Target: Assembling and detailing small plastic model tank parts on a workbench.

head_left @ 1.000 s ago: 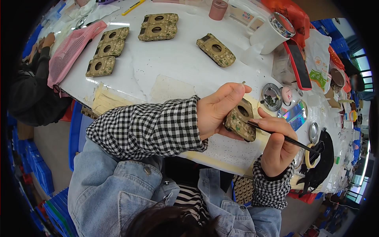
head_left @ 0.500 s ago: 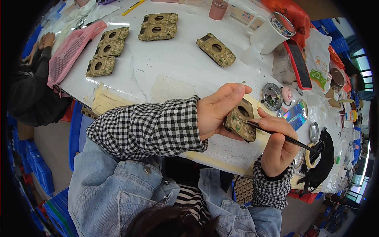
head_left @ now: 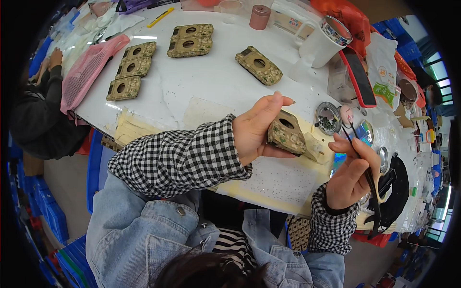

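My left hand point(head_left: 254, 129) is closed around a camouflage-painted model tank hull point(head_left: 287, 133) with a round hole in its top. In my right hand point(head_left: 353, 175) is a pair of black tweezers point(head_left: 366, 161), their two tips apart and pointing away from me, clear of the hull. Just beyond the tips lies a round metal tin point(head_left: 329, 117) holding small dark bits, next to a round pink item point(head_left: 346, 116). Under my hands is a pale sheet point(head_left: 283, 185) dotted with many tiny specks.
More camouflage hulls stand at the back left point(head_left: 190, 41), at the left point(head_left: 130, 67) and past my left hand point(head_left: 259, 65). A white mug point(head_left: 324, 43), a red-cased phone point(head_left: 357, 79) and a pink mesh bag point(head_left: 91, 72) surround the work area. Another person's arm point(head_left: 48, 96) is far left.
My right hand has drawn the tweezers away from the hull to the right and swung their tips toward the tin. My left hand still holds the hull, shifted slightly left.
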`<state>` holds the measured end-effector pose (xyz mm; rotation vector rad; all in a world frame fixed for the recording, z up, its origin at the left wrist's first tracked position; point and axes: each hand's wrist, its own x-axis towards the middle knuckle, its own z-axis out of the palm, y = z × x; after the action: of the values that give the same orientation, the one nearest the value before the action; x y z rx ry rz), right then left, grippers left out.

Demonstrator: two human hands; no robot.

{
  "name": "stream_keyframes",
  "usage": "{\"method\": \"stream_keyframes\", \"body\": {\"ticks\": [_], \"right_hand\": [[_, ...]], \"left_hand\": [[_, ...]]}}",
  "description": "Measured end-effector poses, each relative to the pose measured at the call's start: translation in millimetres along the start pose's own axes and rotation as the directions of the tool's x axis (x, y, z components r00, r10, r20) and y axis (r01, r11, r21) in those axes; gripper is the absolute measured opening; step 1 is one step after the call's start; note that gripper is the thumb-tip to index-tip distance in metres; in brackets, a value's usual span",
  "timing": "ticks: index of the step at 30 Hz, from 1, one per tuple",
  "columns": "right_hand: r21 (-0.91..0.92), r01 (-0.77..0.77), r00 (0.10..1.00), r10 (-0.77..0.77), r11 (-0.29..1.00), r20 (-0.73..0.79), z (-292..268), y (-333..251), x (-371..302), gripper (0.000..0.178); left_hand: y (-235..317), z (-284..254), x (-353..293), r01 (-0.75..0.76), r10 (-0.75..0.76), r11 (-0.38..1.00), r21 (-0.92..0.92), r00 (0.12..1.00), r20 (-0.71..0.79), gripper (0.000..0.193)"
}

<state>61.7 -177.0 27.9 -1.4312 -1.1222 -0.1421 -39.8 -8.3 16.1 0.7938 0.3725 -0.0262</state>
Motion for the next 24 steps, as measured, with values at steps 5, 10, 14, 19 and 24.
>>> {"method": "stream_keyframes", "body": {"ticks": [5,10,14,19,24], "right_hand": [[-0.079,0.098,0.995,-0.097,0.992,0.016,-5,7,-1,0.032],[-0.142,0.035,0.999,-0.029,0.989,0.046,-6,10,-3,0.052],[-0.211,0.025,0.999,-0.015,0.977,0.049,-8,13,-1,0.059],[-0.232,0.110,0.992,-0.093,0.966,0.084,-13,17,1,0.054],[-0.209,0.065,0.996,-0.051,0.976,0.069,-12,19,3,0.045]], "left_hand": [[-3,-2,6,-0.039,0.038,0.999,-0.026,0.998,-0.044,0.051],[-3,0,6,-0.019,0.018,1.000,-0.006,0.998,-0.056,0.049],[-4,0,9,-0.020,0.020,1.000,0.001,0.998,-0.059,0.048],[-4,-3,12,-0.042,0.043,0.999,0.019,0.998,-0.053,0.049],[1,-7,17,-0.084,0.084,0.996,0.007,0.995,-0.056,0.051]]}}
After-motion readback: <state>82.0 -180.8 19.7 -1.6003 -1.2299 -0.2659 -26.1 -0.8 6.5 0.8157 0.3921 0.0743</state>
